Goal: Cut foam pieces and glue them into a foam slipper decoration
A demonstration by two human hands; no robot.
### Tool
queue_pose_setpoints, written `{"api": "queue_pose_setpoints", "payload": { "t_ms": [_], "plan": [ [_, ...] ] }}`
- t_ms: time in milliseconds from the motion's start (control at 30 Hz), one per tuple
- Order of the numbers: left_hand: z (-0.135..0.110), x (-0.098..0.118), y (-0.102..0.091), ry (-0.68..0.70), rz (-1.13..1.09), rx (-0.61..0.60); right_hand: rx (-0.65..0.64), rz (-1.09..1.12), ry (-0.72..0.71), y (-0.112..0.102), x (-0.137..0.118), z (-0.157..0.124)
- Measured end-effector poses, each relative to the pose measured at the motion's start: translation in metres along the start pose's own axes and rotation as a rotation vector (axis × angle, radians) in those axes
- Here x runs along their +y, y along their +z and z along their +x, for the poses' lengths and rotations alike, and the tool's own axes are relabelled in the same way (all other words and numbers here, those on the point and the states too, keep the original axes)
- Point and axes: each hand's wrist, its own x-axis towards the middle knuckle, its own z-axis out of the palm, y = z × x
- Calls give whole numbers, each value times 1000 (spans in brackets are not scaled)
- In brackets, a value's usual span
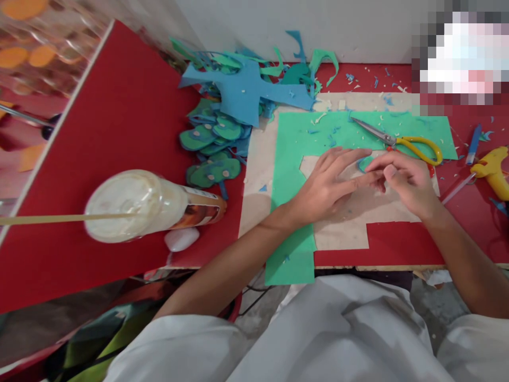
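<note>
My left hand (332, 178) reaches over a beige sheet (342, 233), its fingers stretched out toward my right hand. My right hand (411, 183) is closed, with the thumb against the curled fingers; anything pinched there is hidden. A small teal foam piece (365, 163) shows between the two hands, beside my right index fingertip and partly covered by the left fingers. Behind the hands, scissors (387, 139) with yellow handles lie on a cut green foam sheet (292, 159). The sheet's lower end hangs past the table edge.
Blue and green foam scraps (242, 87) are heaped at the back left, above stacked green-blue foam cutouts (214, 170). A tall clear cup (135, 207) with a straw stands left. On the right lie a yellow glue gun (495, 170) and a blue cutter (474, 144). A red panel (119, 106) rises left.
</note>
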Motion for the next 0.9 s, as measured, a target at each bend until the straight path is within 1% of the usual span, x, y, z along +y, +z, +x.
{"api": "queue_pose_setpoints", "payload": {
  "t_ms": [100,200,367,533,633,733,800,900],
  "plan": [
    [-2,-1,3,37,8,-29,-87,127,66,2,-5,0],
    [-3,0,4,50,19,-46,-112,206,105,2,-10,0],
    [-3,4,2,88,11,-120,-179,302,175,2,-15,-2],
    [-2,6,1,114,-7,-130,-276,350,209,2,-17,-4],
    [-1,7,1,135,-2,-132,-325,320,204,1,-15,-3],
    [-1,8,1,152,16,-129,-353,210,168,2,-15,0],
    [-1,9,1,151,29,-151,-378,144,139,4,-16,2],
    [-2,10,1,141,12,-197,-415,111,121,10,-16,1]
  ]
}}
